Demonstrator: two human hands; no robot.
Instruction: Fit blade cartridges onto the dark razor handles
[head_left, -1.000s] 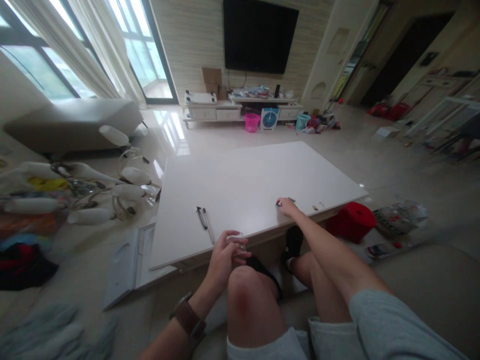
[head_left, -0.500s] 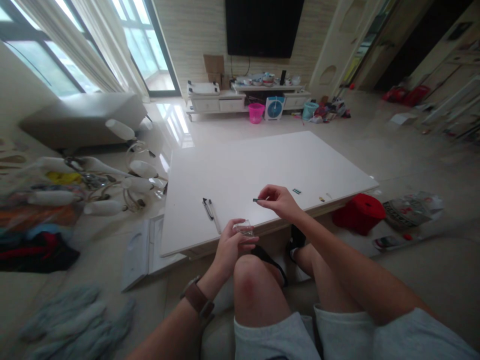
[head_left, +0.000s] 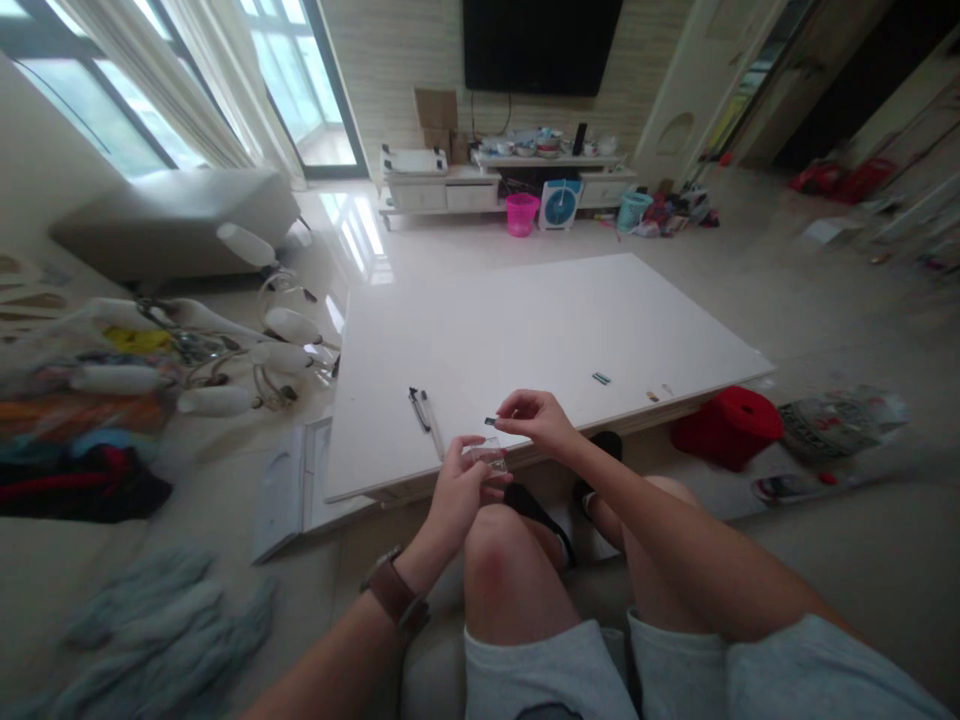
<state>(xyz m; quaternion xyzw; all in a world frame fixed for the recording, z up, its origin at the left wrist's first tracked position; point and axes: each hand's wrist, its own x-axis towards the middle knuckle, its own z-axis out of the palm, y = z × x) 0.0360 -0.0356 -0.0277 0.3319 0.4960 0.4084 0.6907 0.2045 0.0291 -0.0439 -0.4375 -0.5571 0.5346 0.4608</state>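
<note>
Grip of right hand point(head_left: 536, 420) pinching dark chip point(head_left: 490, 421), left hand point(head_left: 459, 490) clasping clear case point(head_left: 489, 456)

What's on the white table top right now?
Two pens, a small teal piece and tiny bits near the right edge of the table. The left hand, holding a clear case, and right hand, pinching a dark piece, cover part of the near edge; anything there is hidden.

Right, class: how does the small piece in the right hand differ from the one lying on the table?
The held piece is pinched in the right hand, off the table; the lying piece rests on it. The held piece is beside the clear case in the left hand; the lying piece is apart. Both are small.
</note>
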